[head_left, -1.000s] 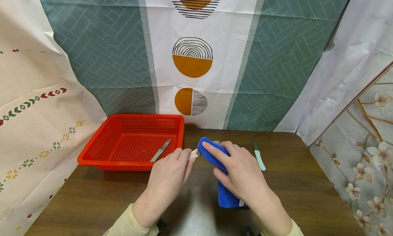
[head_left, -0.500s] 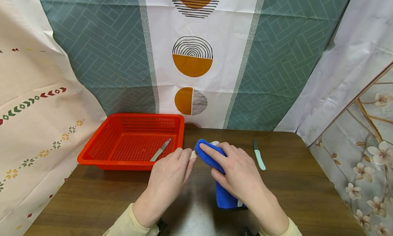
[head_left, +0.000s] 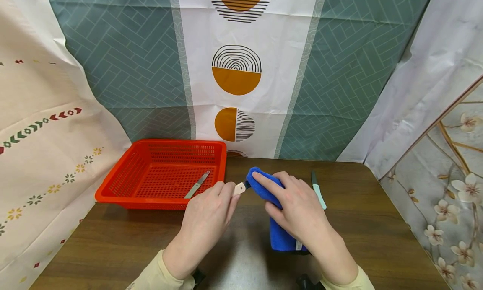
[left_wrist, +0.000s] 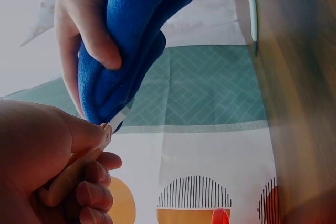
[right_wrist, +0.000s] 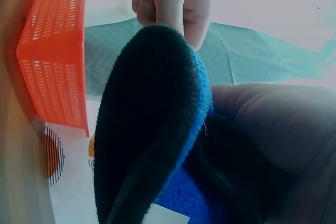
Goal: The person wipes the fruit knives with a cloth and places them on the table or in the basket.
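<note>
My left hand [head_left: 211,208] grips the cream handle [head_left: 239,188] of a small knife in front of me. A short piece of blade [left_wrist: 119,115] shows beside the handle in the left wrist view; the rest is hidden in a folded blue cloth [head_left: 281,235]. With my right hand [head_left: 298,206] I hold that cloth folded over the blade, fingers and thumb pinching it from either side. The cloth's loose end with a white tag hangs below my palm. In the right wrist view the cloth [right_wrist: 147,119] covers most of the knife.
A red plastic basket [head_left: 158,204] stands at the back left, with one pale-green-handled knife [head_left: 198,184] in it. Another knife with a mint handle [head_left: 318,191] lies on the brown wooden table [head_left: 362,239], right of my hands. Patterned fabric hangs behind and at both sides.
The cloth and my right hand slid left towards the handle, showing the blade's tip, then back right, baring the blade near the handle. My left hand stays almost still.
</note>
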A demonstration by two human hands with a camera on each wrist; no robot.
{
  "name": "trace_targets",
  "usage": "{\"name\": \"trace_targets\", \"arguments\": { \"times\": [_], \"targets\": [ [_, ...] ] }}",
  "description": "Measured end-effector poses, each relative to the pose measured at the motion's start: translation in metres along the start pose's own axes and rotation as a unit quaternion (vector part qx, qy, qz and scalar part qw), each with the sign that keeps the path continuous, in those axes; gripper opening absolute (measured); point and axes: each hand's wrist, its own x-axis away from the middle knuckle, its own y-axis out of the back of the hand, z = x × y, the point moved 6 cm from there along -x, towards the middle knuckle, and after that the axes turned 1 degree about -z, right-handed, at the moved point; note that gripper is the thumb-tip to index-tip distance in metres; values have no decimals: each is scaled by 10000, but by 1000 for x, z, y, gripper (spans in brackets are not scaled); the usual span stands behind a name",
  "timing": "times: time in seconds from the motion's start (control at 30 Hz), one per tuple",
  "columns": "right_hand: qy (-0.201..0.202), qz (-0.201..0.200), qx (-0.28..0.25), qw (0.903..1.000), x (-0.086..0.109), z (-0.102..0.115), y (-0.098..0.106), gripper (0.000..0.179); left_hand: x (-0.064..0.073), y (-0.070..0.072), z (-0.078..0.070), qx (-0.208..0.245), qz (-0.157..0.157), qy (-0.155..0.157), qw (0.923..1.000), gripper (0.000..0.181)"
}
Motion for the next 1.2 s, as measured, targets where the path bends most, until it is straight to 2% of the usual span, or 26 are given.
{"name": "trace_targets", "arguments": {
  "times": [0.23,0.43,0.73,1.03,1.2],
  "targets": [
    [-75,-46,22,10000,1,-7,0,68,0,2,0,-13,-14,-16,10000,24],
    [-296,52,86,9995,1,-14,0,69,0,3,0,-18,-122,-64,9999,25],
    [-527,105,106,9985,1,-24,2,70,0,2,1,-37,-33,15,10000,23],
    [-730,167,117,9971,3,-36,5,72,0,5,1,-8,-217,-29,9998,25],
    [-775,89,136,9969,4,-41,9,72,-1,4,2,-32,-120,22,9999,24]
  ]
}}
